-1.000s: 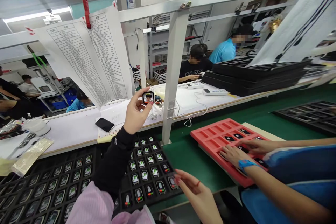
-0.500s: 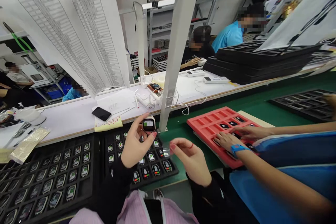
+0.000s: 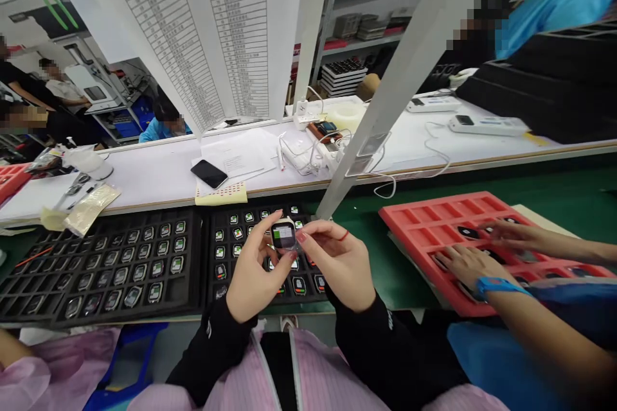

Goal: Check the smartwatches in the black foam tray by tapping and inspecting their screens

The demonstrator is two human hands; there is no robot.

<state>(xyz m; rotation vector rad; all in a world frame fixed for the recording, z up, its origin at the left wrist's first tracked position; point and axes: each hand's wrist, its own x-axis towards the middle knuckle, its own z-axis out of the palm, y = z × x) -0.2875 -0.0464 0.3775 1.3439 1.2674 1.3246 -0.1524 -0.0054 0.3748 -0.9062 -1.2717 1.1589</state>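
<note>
My left hand (image 3: 253,270) pinches a small square watch body (image 3: 283,234) with a dim screen, holding it up over a black tray (image 3: 212,270). My right hand (image 3: 337,263) meets it from the right, its fingertips pinched on the watch body's right edge. Below both hands the black tray holds several watch bodies with lit screens. A second black tray (image 3: 38,282) of watch bodies lies to the left.
A co-worker's two hands (image 3: 475,263) rest on a red tray (image 3: 424,225) at the right, on the green belt (image 3: 569,186). A phone (image 3: 209,173), papers and cables lie on the white shelf (image 3: 159,173) behind. A slanted white post (image 3: 385,96) rises in front.
My left hand came down from head height with the watch body to just above the tray. My right hand rose and closed in on it. The camera tilted down.
</note>
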